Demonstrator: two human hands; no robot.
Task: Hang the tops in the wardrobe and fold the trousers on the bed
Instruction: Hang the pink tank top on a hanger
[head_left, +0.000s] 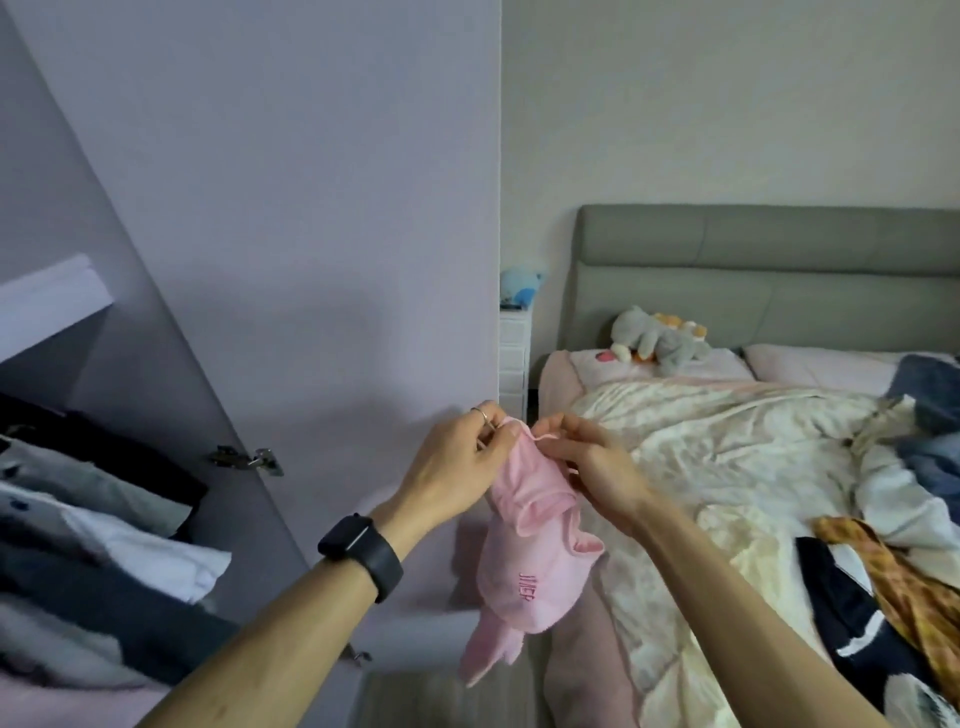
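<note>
A small pink top (524, 545) with dark pink lettering hangs in the air between the wardrobe and the bed. My left hand (457, 467), with a ring and a black watch on its wrist, pinches the top's upper edge. My right hand (592, 462) pinches the same edge just to the right. The open wardrobe (93, 519) at the left holds stacked folded clothes. The bed (727, 467) lies to the right under a crumpled floral quilt, with a heap of clothes (893, 519) at its right side.
The open wardrobe door (311, 260), with its metal hinge (244, 460), stands just behind my hands. A white bedside cabinet (514, 353) carries a blue plush toy (519, 286). Grey plush toys (660, 338) lie by the pillows under the grey headboard (779, 270).
</note>
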